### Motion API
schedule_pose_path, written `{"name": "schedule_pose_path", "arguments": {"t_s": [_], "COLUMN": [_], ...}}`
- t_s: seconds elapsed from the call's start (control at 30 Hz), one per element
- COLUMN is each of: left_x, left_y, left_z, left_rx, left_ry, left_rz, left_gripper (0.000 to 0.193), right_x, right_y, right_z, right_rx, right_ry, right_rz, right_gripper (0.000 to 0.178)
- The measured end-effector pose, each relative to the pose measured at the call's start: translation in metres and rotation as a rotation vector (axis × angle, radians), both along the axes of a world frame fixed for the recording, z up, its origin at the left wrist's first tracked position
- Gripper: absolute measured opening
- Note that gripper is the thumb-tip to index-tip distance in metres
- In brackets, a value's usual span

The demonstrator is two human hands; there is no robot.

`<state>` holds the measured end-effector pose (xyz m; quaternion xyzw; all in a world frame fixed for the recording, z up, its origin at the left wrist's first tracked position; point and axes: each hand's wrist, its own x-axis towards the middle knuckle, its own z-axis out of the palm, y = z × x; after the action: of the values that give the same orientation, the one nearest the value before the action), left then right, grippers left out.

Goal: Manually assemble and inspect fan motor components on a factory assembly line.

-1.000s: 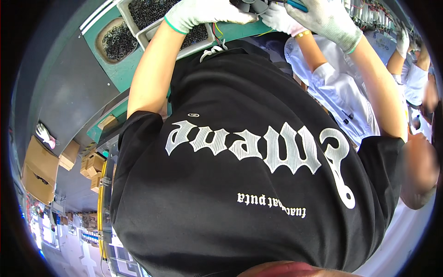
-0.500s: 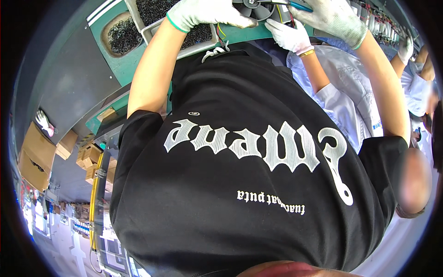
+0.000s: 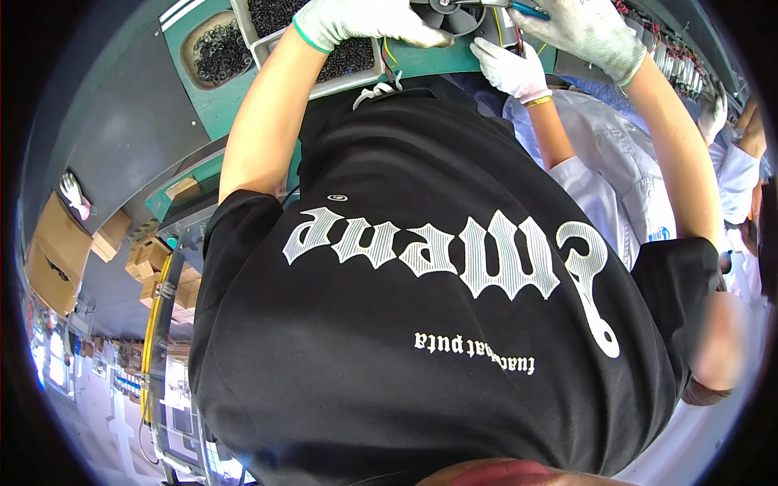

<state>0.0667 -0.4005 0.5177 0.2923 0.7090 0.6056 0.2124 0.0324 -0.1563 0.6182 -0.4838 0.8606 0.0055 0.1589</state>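
My left hand (image 3: 365, 20), in a white knit glove with a green cuff, is at the top edge with its fingers closed against a small black fan (image 3: 455, 14). My right hand (image 3: 585, 31), gloved the same way, grips a blue-handled tool (image 3: 527, 10) whose tip points at the fan. Thin coloured wires (image 3: 387, 58) hang from the fan over the green bench (image 3: 219, 109). My black shirt with white lettering (image 3: 421, 267) fills most of the view and hides the bench below the hands.
A grey tray of small black parts (image 3: 348, 58) and a round bowl of black rings (image 3: 217, 53) sit on the bench. A co-worker's gloved hand (image 3: 510, 69) and white sleeve (image 3: 624, 186) are at my right. Cardboard boxes (image 3: 57, 251) stand at left.
Both hands have stayed together at the bench while the fan came more into view between them. The co-worker's gloved hand has moved down to the bench edge.
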Motion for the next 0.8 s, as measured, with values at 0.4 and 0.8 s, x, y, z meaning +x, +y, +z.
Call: {"name": "schedule_pose_path", "arguments": {"t_s": [0.4, 0.8], "left_x": [0.007, 0.011], "left_y": [0.002, 0.002], "left_z": [-0.005, -0.003], "left_rx": [-0.017, -0.036], "left_ry": [0.080, 0.045], "left_rz": [0.037, 0.083], "left_gripper": [0.104, 0.101], "right_x": [0.006, 0.056], "right_y": [0.012, 0.091], "right_z": [-0.014, -0.115], "right_rx": [-0.167, 0.012], "right_ry": [0.029, 0.147], "right_rz": [0.094, 0.143], "right_gripper": [0.054, 0.050]}}
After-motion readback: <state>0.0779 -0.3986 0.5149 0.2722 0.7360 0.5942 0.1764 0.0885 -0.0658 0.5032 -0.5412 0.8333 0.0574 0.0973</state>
